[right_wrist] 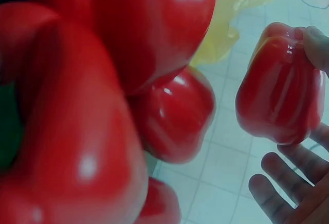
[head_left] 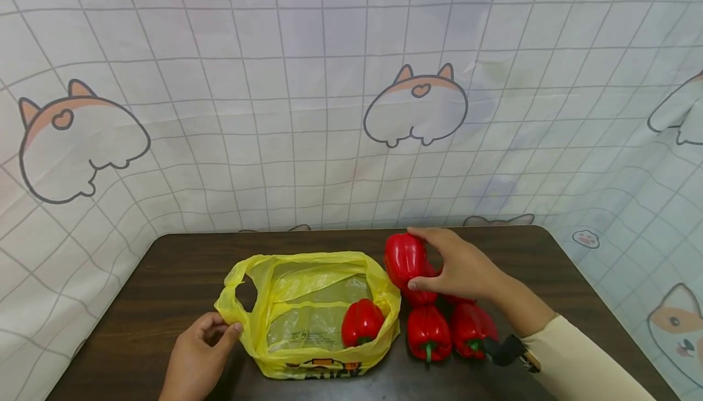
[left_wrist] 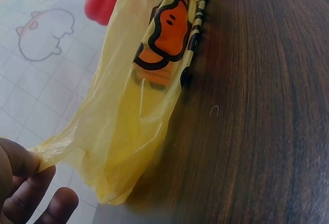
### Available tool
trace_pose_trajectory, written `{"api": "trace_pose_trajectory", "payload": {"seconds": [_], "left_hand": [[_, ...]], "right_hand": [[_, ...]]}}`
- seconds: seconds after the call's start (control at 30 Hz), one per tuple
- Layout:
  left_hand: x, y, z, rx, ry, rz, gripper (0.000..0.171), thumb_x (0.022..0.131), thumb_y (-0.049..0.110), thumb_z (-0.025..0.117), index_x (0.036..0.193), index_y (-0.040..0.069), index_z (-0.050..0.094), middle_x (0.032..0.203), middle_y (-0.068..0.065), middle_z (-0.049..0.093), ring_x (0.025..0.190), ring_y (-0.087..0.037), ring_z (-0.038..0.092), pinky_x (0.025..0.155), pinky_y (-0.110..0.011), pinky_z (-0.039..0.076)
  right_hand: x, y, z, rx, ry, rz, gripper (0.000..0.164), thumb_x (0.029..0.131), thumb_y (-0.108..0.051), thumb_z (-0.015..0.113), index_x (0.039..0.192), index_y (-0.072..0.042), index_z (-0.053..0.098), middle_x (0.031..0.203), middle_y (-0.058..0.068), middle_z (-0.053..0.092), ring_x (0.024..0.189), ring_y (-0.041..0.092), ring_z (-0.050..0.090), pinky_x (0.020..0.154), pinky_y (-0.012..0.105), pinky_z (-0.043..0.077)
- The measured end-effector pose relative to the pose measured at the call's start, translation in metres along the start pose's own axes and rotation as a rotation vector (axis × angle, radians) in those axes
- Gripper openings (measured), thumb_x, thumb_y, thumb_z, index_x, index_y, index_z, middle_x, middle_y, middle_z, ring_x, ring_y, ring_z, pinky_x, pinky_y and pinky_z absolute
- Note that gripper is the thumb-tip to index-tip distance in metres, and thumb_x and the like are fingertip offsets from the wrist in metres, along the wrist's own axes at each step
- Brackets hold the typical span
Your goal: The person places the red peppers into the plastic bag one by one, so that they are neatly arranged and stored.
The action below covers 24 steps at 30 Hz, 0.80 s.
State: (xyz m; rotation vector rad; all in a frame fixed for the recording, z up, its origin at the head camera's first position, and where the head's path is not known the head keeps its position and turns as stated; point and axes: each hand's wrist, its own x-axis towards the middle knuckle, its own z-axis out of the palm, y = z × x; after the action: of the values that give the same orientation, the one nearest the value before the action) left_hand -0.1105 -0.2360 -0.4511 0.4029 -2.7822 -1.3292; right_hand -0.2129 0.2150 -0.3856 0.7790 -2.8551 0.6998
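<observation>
A yellow plastic bag (head_left: 324,369) lies with its mouth spread wide on the table, a printed figure on its near side. Its left handle is pinched by my left hand (head_left: 198,352), thumb against finger in the left wrist view. One red bell pepper (head_left: 362,321) sits inside the bag at the right. Another red bell pepper (head_left: 405,257) is gripped by my right hand (head_left: 461,267), held up just right of the bag's rim. Beneath and beside that hand, several more red bell peppers (head_left: 429,331) are grouped on the table; the hand partly hides some.
The dark wooden table (head_left: 187,260) has rounded far corners. Behind it hangs a white cloth backdrop (head_left: 307,114) with grid lines and cartoon animals, curving round both sides. A black strap device (head_left: 505,350) sits on the right wrist, close above the peppers.
</observation>
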Motion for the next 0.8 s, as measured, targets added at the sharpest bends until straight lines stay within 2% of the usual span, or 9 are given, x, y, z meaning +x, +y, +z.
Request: {"api": "trace_pose_trajectory", "payload": {"seconds": [0.23, 0.8], "left_hand": [[-0.001, 0.001, 0.000, 0.005, 0.004, -0.005, 0.038, 0.099, 0.038, 0.070, 0.114, 0.003, 0.067, 0.094, 0.001, 0.074, 0.088, -0.018, 0.066, 0.071, -0.035, 0.050], [-0.001, 0.001, 0.000, -0.020, 0.011, 0.002, 0.035, 0.099, 0.036, 0.071, 0.113, 0.004, 0.068, 0.093, 0.001, 0.073, 0.088, -0.017, 0.066, 0.071, -0.033, 0.050]], "right_hand": [[0.007, -0.010, 0.006, 0.015, -0.014, 0.002, 0.096, 0.075, -0.062, 0.085, 0.154, -0.022, 0.047, 0.146, 0.003, 0.054, 0.130, 0.025, 0.052, 0.095, 0.054, 0.051], [0.019, -0.027, 0.019, 0.008, -0.041, -0.019, 0.092, 0.076, -0.061, 0.083, 0.153, -0.024, 0.048, 0.144, -0.001, 0.054, 0.125, 0.020, 0.053, 0.091, 0.048, 0.054]]}}
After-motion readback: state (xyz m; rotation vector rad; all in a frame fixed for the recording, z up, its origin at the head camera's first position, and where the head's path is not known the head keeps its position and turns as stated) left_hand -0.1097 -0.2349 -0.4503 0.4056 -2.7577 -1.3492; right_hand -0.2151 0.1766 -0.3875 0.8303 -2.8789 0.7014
